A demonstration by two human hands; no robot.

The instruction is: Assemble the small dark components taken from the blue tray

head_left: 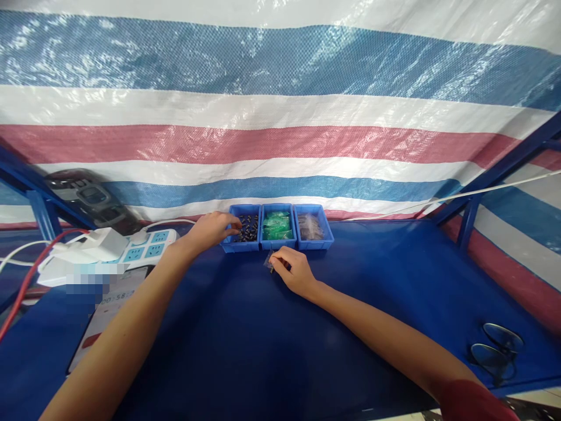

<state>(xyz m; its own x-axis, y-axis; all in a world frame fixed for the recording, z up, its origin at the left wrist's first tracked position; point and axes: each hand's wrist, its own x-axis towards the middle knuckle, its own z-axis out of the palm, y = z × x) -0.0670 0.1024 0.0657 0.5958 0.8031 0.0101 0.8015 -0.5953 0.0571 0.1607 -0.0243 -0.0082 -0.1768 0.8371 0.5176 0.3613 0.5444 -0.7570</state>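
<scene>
Pinch the clear bag (pixel 267 261) lightly in the right hand (pixel 295 271) near the middle bin (pixel 278 244), dipping the curled left hand (pixel 214 227), unclear if empty, gently among small dark parts (pixel 250 228) in the left bin (pixel 242 248).

The phone (pixel 114 304), near the tabletop's (pixel 263 351) left edge, shows "00:58" on its screen; further digits are unclear.

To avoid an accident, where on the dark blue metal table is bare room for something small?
Bare table lies between the blue plastic bins and dark-framed eyeglasses, also between both forearms. The left is crowded: white power strip, black-edged phone.
</scene>
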